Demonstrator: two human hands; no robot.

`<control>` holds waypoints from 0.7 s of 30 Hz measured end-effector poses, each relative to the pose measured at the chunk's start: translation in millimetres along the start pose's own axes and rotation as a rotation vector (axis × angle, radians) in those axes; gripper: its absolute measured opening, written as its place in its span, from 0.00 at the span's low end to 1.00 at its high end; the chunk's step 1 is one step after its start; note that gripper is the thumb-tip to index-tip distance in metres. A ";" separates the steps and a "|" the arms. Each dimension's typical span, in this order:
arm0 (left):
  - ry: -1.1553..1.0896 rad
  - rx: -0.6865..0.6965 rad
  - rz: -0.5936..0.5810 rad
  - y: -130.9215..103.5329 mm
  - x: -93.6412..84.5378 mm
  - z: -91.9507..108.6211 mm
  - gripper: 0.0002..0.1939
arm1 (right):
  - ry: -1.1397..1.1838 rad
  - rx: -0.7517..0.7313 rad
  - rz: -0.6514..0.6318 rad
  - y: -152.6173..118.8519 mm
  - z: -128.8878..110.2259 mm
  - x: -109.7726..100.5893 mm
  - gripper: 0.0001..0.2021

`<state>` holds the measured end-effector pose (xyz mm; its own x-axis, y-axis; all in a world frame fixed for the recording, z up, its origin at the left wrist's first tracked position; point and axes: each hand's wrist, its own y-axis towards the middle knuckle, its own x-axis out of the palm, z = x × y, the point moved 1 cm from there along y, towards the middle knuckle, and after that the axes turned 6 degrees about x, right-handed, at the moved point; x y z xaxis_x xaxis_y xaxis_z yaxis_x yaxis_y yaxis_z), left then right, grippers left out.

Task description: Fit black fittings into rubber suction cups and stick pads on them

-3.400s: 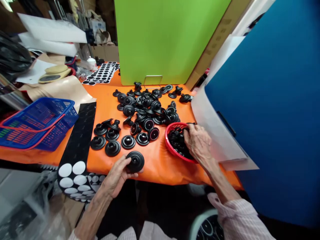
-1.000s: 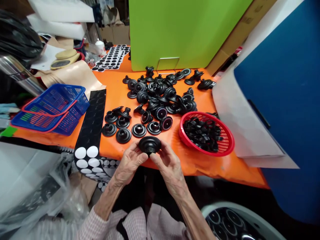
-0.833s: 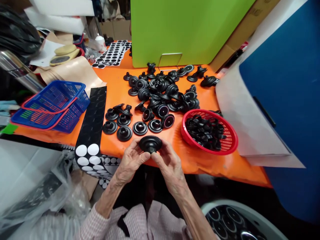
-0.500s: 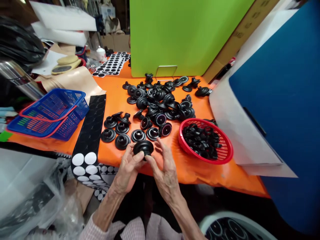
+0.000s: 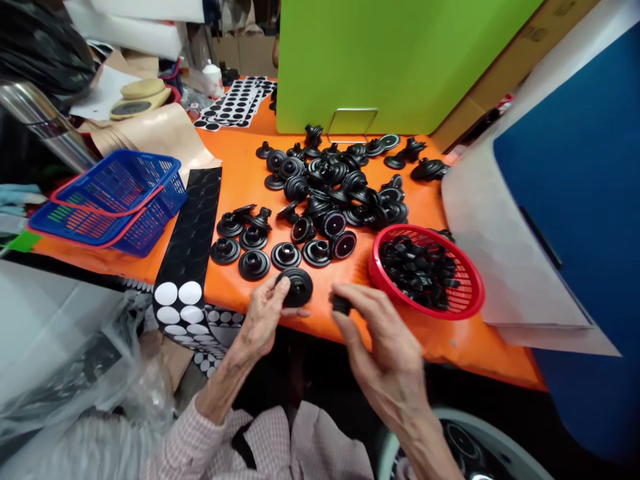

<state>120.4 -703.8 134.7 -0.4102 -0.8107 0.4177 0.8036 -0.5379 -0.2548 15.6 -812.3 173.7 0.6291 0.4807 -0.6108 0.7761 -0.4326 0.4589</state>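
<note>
My left hand [image 5: 265, 310] grips a round, stepped black disc [image 5: 299, 288] by its edge, its raised centre facing up toward me. To the right, my right hand [image 5: 383, 333] pinches a small black plastic piece [image 5: 341, 304] between thumb and fingers, apart from the disc. That piece resembles the black pieces [image 5: 420, 270] heaped in the red basket [image 5: 477, 307] just beyond this hand. Several similar black discs [image 5: 254, 264] lie in short rows on the orange tabletop [image 5: 230, 293]. Behind them is a heap of black parts [image 5: 335, 180] with stems.
A blue basket [image 5: 107, 200] stands at the left beside a black strip with white round stickers [image 5: 173, 293]. A green board [image 5: 390, 60] rises at the back with a wire stand [image 5: 353, 125]. Paper sheets [image 5: 505, 253] lean at the right. Below is a pale tub [image 5: 440, 420] of discs.
My right hand has left the disc, moved right, and now holds a small black piece. The disc stays in my left hand, turned centre-up. The whole view has shifted slightly.
</note>
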 end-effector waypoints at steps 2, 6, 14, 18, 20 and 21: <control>-0.010 0.014 0.047 1.7 -2.0 -1.2 0.20 | 0.036 0.097 0.029 -1.6 4.1 -3.9 0.16; -0.040 -0.017 0.014 -1.4 2.7 -3.6 0.21 | 0.087 0.144 0.024 -8.9 10.4 13.5 0.12; 0.068 0.054 -0.015 -6.4 4.3 -12.7 0.17 | 0.077 0.202 0.005 -16.7 11.5 36.6 0.11; 0.089 0.060 -0.073 -8.8 5.2 -13.1 0.16 | 0.014 0.170 0.040 -22.7 15.9 43.1 0.12; 0.038 0.023 -0.101 -9.8 5.7 -11.8 0.18 | 0.016 0.156 0.020 -25.5 15.5 44.1 0.14; 0.003 0.000 -0.105 -9.9 5.4 -11.0 0.18 | 0.036 0.159 -0.006 -26.3 14.6 43.3 0.16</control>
<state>105.5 -705.4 129.9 -0.4937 -0.7503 0.4397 0.7557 -0.6204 -0.2099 21.8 -791.2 125.7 0.6276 0.5094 -0.5887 0.7651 -0.5435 0.3454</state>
